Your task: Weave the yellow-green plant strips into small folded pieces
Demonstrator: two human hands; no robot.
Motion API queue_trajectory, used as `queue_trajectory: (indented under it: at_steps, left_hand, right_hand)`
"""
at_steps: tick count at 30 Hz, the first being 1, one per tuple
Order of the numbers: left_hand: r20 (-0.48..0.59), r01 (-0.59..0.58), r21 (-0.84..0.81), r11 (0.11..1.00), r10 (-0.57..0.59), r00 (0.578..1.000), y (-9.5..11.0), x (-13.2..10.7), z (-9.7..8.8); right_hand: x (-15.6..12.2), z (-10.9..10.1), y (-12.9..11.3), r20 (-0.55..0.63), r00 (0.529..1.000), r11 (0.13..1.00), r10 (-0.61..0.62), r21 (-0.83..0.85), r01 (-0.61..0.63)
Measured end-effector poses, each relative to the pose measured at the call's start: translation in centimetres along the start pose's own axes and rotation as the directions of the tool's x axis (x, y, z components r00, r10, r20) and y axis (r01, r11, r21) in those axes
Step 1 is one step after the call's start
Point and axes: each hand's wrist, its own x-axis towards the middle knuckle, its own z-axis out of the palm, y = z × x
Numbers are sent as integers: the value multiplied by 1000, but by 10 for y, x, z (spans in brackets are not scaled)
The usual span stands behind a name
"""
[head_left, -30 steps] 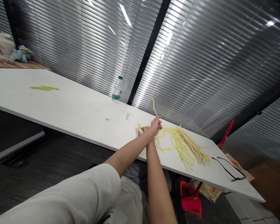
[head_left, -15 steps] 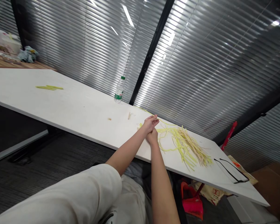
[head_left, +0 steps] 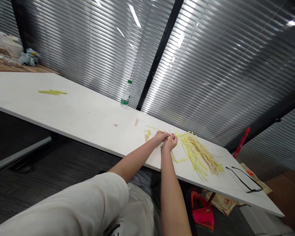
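Note:
My left hand [head_left: 161, 137] and my right hand [head_left: 171, 143] meet over the right part of the white table, fingertips close together. Both are closed in a pinch on thin, bendy yellow strands; exactly where each grips is partly hidden. One yellow strand [head_left: 152, 127] sticks out to the left behind my left hand. Right of my hands a loose bundle of yellow strands [head_left: 195, 160] lies fanned out, with beige strands [head_left: 206, 153] alongside. A small yellow piece [head_left: 148, 132] and a short beige piece [head_left: 146, 138] rest left of my left hand.
A bottle with a green cap [head_left: 126, 95] stands at the table's back edge by the blinds. Black-framed glasses [head_left: 250, 183] lie at the right end. Several yellow strips [head_left: 52, 92] are far left on the table [head_left: 88, 98]. A beige stub [head_left: 136, 121] lies nearer.
Both hands have moved a little to the right and turned, with the fingertips now meeting. The strand behind them has come lower, nearer the table. The small pieces on the left show more fully.

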Motion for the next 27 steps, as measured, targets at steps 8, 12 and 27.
queue_trajectory:
  at_steps: [8,12,27]
  left_hand:
    - [-221,17,-107,994,-40,975,4,13,-2]
    - [-320,-57,-295,954,-43,946,6,21,-4]
    - [-249,-63,-263,963,-5,968,10,18,-6]
  right_hand:
    - [-1,-2,5,-51,998,997,38,-72,-42]
    - [1,-2,9,21,994,985,-107,-132,109]
    - [-13,-3,-13,172,980,987,-95,-109,115]
